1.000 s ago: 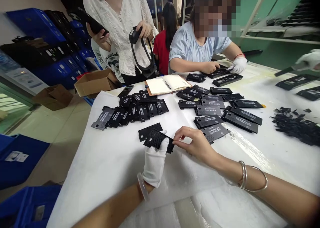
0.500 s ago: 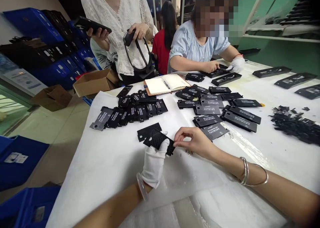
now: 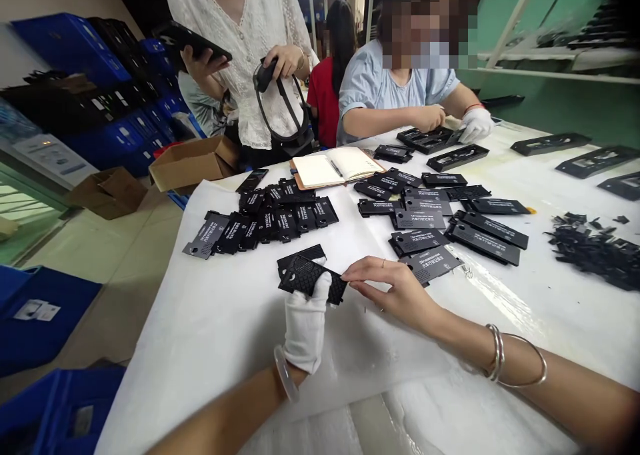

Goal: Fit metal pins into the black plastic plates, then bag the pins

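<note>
Panel: above the counter, overlapping another panel.
Left hand: gloved fingers grasping Panel.
Right hand: fingers at Panel's right end; cannot tell if they pinch anything.
Progress: Panel seems unfinished; left batch and right batch laid out, doneness unclear.
Change: Panel covers more of its neighbour than half a second ago.

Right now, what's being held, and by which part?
Left hand holds a black plate by its near long edge. Right hand is at the plate's right end; can't tell whether those fingers grip anything.
</note>
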The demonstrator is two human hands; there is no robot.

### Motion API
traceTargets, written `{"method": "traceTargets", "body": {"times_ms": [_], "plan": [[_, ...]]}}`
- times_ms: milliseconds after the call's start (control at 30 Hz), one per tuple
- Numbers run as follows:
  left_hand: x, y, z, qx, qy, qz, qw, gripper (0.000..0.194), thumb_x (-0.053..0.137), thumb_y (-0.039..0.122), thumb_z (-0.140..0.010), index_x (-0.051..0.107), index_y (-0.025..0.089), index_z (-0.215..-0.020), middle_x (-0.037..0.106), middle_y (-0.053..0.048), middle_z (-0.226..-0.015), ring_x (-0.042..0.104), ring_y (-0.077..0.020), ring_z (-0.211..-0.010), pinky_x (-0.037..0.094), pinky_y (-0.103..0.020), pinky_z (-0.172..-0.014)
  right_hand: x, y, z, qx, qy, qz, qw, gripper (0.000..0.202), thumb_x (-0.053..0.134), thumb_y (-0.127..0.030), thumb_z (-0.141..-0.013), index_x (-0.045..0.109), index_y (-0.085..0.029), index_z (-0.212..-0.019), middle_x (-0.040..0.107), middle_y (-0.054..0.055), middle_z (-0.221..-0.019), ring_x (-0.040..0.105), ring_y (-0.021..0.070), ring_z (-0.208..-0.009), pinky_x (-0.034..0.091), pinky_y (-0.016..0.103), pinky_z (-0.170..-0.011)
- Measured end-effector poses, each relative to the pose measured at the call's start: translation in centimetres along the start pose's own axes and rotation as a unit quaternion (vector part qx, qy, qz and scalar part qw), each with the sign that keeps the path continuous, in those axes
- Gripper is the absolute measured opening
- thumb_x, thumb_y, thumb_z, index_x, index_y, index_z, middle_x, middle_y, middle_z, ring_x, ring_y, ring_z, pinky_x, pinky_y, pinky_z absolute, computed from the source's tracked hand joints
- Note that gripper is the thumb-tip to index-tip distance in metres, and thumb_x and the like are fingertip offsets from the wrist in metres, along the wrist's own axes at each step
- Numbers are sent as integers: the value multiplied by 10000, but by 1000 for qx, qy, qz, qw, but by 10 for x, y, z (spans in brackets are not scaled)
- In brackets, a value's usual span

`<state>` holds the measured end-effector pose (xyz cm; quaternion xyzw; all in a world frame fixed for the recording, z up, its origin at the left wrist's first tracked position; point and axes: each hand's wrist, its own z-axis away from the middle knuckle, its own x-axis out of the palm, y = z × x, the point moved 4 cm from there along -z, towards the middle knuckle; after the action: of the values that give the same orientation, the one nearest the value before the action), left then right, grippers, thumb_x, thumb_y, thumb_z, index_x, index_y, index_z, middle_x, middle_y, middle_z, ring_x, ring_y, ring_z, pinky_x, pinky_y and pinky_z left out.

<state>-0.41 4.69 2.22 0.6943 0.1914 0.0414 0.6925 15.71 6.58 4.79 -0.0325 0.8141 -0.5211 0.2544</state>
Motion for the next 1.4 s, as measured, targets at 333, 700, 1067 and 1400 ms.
{"method": "traceTargets", "body": {"times_ms": [333,700,1067,1400], "plan": [[-3,-8,2,11,37,-14,999,329,605,427,-767,653,161,-954,688,-74,-1002,645,-216,-950,530,-319,-849,8,-5,7,60,9,-7,998,261,505,-180,-893,695,-257,-1054,642,44,-1091,613,175,-982,523,291,-835],[-5,-4,6,29,61,-52,996,334,613,437,-749,668,142,-898,699,-89,-884,662,-215,-805,547,-333,-770,6,-8,8,70,6,-26,997,301,487,-146,-874,697,-240,-1069,634,66,-1113,617,180,-959,539,305,-806],[-5,-8,6,47,52,-31,997,336,621,451,-746,664,153,-895,691,-85,-905,657,-206,-773,563,-335,-703,6,-8,6,62,8,-18,998,294,499,-151,-862,706,-241,-1051,644,63,-1107,626,179,-942,546,303,-787],[-5,-7,6,43,56,-41,997,382,626,456,-752,654,161,-992,669,-94,-1044,633,-243,-974,533,-365,-861,4,-8,6,58,6,-18,998,306,492,-129,-870,696,-249,-1065,643,45,-1085,609,169,-970,519,313,-850]]}}
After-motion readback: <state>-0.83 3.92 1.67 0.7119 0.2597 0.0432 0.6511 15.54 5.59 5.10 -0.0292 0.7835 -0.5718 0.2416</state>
